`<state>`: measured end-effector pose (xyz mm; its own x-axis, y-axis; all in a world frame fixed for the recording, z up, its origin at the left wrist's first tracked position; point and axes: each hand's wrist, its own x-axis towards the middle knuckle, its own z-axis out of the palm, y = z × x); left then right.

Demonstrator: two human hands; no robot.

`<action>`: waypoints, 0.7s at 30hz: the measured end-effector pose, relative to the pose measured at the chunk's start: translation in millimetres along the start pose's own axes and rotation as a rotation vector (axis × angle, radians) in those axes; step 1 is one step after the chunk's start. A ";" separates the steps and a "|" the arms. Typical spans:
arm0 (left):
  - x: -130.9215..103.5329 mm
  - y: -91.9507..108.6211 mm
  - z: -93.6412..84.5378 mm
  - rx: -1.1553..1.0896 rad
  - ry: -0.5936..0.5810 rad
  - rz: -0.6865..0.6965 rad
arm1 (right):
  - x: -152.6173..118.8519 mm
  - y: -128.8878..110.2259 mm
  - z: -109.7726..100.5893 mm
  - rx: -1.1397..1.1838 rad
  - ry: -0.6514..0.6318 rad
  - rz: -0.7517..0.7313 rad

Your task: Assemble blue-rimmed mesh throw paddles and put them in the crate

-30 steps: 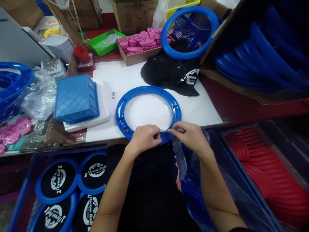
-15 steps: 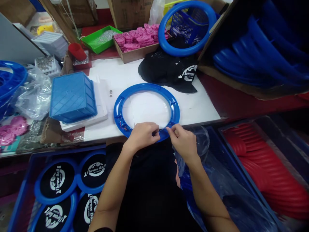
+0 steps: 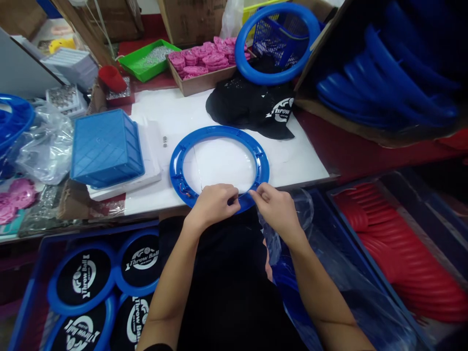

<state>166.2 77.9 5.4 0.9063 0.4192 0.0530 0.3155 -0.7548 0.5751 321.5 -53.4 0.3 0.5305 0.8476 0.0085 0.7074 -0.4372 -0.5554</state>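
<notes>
A blue plastic ring (image 3: 176, 163) lies on white paper at the table's front edge, its ribbed inner side facing up. Over the ring's near rim, my left hand (image 3: 218, 202) is closed, thumb against the curled fingers. My right hand (image 3: 276, 207) is pinched at the ring's near right part. A thin strand seems to run between the two hands; it is too small to make out clearly. Two small metal discs (image 3: 165, 142) lie left of the ring. Behind it is a black cloth (image 3: 237, 105) with white "Throw" lettering.
A blue bin (image 3: 106, 146) stands left on white sheets. At the back are a green tray (image 3: 133, 66), a box of pink pieces (image 3: 193, 85) and an upright blue ring (image 3: 243, 66). Crates below hold finished discs (image 3: 82, 278) and red rings (image 3: 409, 263). A carton (image 3: 387, 139) leans right.
The whole view has shifted slightly, so most things sit a little further left. Both hands keep nearly the same pose at the ring's near rim.
</notes>
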 end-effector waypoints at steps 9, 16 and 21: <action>0.6 -2.9 0.3 0.004 -0.021 0.025 | 50.4 -43.9 -43.9 -0.404 -0.437 -0.056; 0.5 -1.1 0.4 0.009 -0.014 0.001 | 32.2 -19.9 -33.5 -0.447 -0.323 -0.164; 2.5 -1.0 -0.7 -0.001 -0.030 0.010 | 5.0 7.9 -4.1 -0.464 -0.084 -0.226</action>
<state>168.0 80.0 5.5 0.9176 0.3960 0.0344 0.3058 -0.7587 0.5753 331.7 -53.8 -0.7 0.3150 0.9491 0.0084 0.9426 -0.3118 -0.1199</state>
